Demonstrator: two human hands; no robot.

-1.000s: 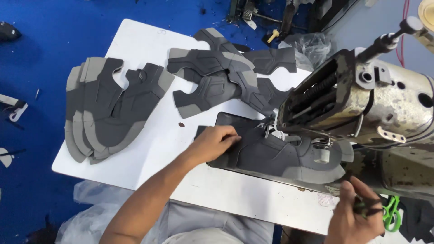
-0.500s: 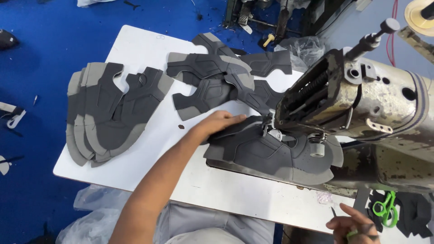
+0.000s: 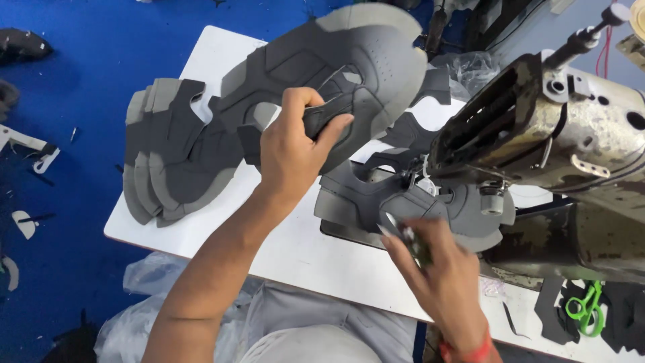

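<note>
My left hand (image 3: pixel 295 154) grips a large grey and dark-grey shoe upper piece (image 3: pixel 336 74) and holds it lifted above the white table (image 3: pixel 316 262). My right hand (image 3: pixel 440 269) pinches a small dark thread snipper near the edge of another grey upper piece (image 3: pixel 396 202) that lies under the needle of the sewing machine (image 3: pixel 557 134). A stack of finished grey upper pieces (image 3: pixel 168 161) rests on the left part of the table.
More grey pieces (image 3: pixel 410 128) lie behind the lifted one. Green-handled scissors (image 3: pixel 588 309) sit at the table's right end. Clear plastic bags (image 3: pixel 470 67) lie at the back and by my lap. Blue floor with scraps (image 3: pixel 27 222) surrounds the table.
My left hand has picked an upper piece off the table and raised it toward the camera. My right hand moved up from the table edge to the piece under the machine.
</note>
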